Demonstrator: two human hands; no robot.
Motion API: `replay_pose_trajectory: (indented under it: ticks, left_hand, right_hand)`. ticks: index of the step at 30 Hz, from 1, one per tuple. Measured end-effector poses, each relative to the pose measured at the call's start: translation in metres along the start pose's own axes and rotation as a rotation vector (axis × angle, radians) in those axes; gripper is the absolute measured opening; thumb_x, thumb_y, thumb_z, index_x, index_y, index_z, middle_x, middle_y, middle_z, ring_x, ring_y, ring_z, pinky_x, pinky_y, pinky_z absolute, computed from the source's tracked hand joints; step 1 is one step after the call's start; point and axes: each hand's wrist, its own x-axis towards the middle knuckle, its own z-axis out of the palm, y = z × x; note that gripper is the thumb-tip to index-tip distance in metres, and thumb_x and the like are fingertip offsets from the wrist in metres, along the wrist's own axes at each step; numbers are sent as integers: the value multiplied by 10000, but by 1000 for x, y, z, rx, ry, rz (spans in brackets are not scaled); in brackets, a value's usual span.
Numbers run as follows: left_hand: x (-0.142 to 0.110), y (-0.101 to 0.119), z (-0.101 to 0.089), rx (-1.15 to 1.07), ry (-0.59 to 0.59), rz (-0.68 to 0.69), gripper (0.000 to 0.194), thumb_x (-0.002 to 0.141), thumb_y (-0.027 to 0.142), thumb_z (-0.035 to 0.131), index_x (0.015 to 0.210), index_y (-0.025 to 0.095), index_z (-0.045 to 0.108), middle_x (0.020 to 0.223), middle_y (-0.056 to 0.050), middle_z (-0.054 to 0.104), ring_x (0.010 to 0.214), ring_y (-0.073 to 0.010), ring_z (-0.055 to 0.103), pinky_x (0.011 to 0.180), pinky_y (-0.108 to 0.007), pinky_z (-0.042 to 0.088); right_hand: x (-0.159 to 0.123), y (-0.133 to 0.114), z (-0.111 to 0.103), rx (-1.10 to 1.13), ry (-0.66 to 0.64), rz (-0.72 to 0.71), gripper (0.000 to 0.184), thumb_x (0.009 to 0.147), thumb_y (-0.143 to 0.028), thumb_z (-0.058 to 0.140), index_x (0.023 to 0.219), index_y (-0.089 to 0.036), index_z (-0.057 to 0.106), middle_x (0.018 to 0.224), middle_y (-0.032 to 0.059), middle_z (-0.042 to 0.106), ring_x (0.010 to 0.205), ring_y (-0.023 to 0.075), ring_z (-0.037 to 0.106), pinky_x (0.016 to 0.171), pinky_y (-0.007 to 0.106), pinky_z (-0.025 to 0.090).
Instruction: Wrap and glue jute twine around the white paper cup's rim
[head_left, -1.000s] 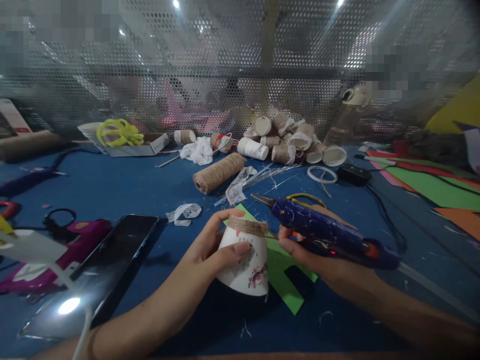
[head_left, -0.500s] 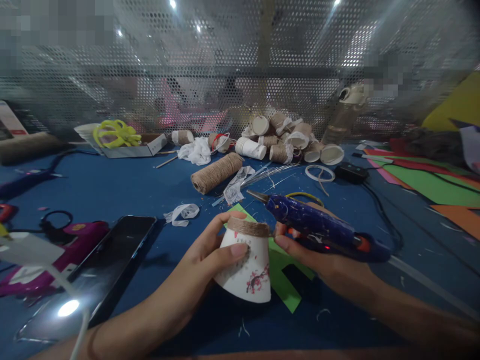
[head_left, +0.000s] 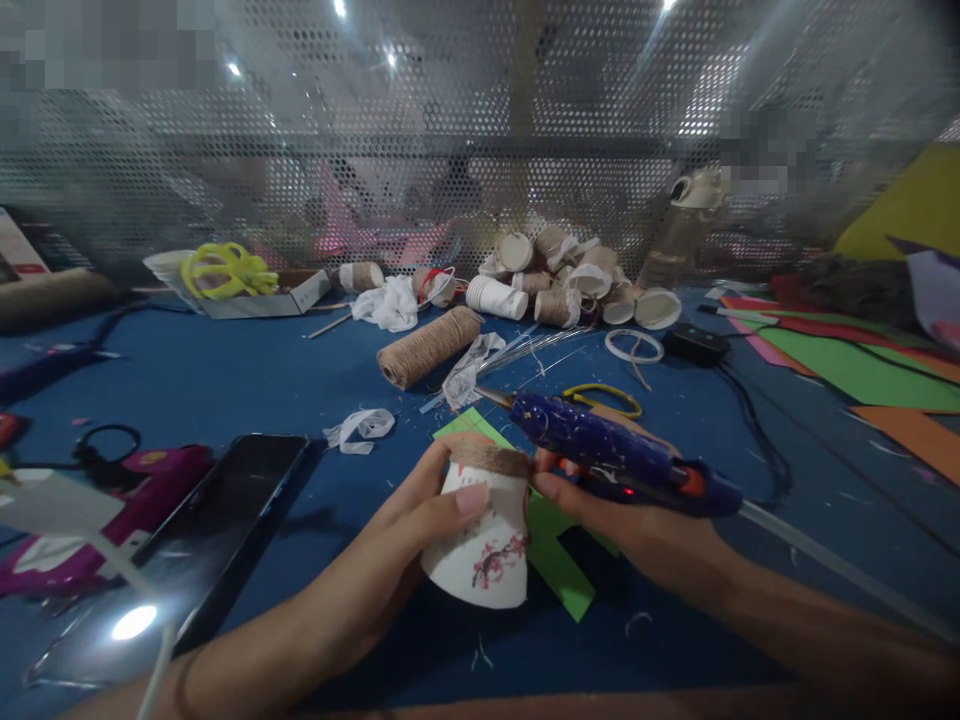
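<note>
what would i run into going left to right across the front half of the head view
Magenta tool → crumpled white strip → paper cup → right hand → orange paper

Perforated metal panel [head_left: 450,130] spans top of frame. Upper right: bottle [head_left: 677,235] with pale lid; black adapter [head_left: 696,344] below it, corded. Coloured paper sheets [head_left: 870,360] overlap at right edge. Lower left: black phone [head_left: 244,495] lying flat, bright glare on near end, magenta tool [head_left: 165,490] just beside. Upper left: shallow box [head_left: 296,296], yellow-green loops [head_left: 229,272] at it.
</note>
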Motion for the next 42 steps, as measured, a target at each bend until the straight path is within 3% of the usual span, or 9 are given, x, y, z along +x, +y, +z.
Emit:
replay_pose_trajectory:
  ticks: [3, 6, 10, 19, 30, 36, 42]
  left_hand:
    - [-1, 1, 1, 67, 54, -15, 532, 721, 340, 951, 1168, 257, 674, 950, -11, 811, 800, -187, 740, 703, -260, 565]
    - [-1, 2, 1, 129, 108, -18, 533, 750, 290, 921, 1208, 264, 650, 1031, -21, 813, 852, -205, 753, 757, -291, 583]
    - [0, 1, -1, 130, 97, -6, 505, 753, 249, 894, 1198, 253, 655, 1060, -31, 813, 802, -182, 747, 708, -267, 583]
    - [0, 1, -1, 120, 55, 28, 484, 755, 254, 906, 1157, 254, 636, 901, 3, 828, 813, -176, 745, 713, -254, 608]
    - [-3, -5, -3, 139, 27, 133, 476, 768, 291, 928, 1155, 313, 653, 964, 32, 810, 798, -148, 723, 694, -223, 575]
    - [-4, -3, 2, 205, 77, 115, 621, 735, 322, 963, 1245, 342, 610, 1011, 51, 817, 867, -149, 717, 761, -213, 561]
    - [-2, -4, 4, 157, 140, 141, 521, 732, 297, 959, 1174, 350, 690, 1005, 92, 825, 916, -147, 713, 801, -206, 528]
  right_hand:
    - [1, -1, 0, -7, -10, -5, 125, 843, -282, 827, 840, -310, 706, 833, -31, 739, 758, 201, 721, 722, 353, 623]
    - [1, -1, 0, -16, -22, -23, 124, 846, -306, 826, 831, -301, 702, 816, -40, 749, 739, 186, 721, 698, 329, 617]
    - [0, -1, 1, -35, -33, -18, 122, 851, -313, 819, 834, -299, 699, 786, -31, 745, 703, 179, 710, 654, 314, 605]
    - [-1, -3, 1, -15, -10, -20, 120, 839, -290, 816, 822, -279, 698, 777, -42, 741, 702, 163, 710, 649, 288, 595]
    - [-1, 1, -3, 11, -13, 22, 149, 835, -368, 844, 869, -286, 723, 849, -20, 752, 770, 189, 727, 715, 327, 626]
    - [1, 0, -1, 14, -22, 4, 163, 817, -334, 859, 837, -293, 702, 813, -42, 740, 750, 178, 722, 677, 307, 603]
    - [-2, -2, -2, -68, -64, -4, 156, 848, -390, 829, 844, -299, 703, 746, -34, 740, 660, 187, 689, 587, 313, 575]
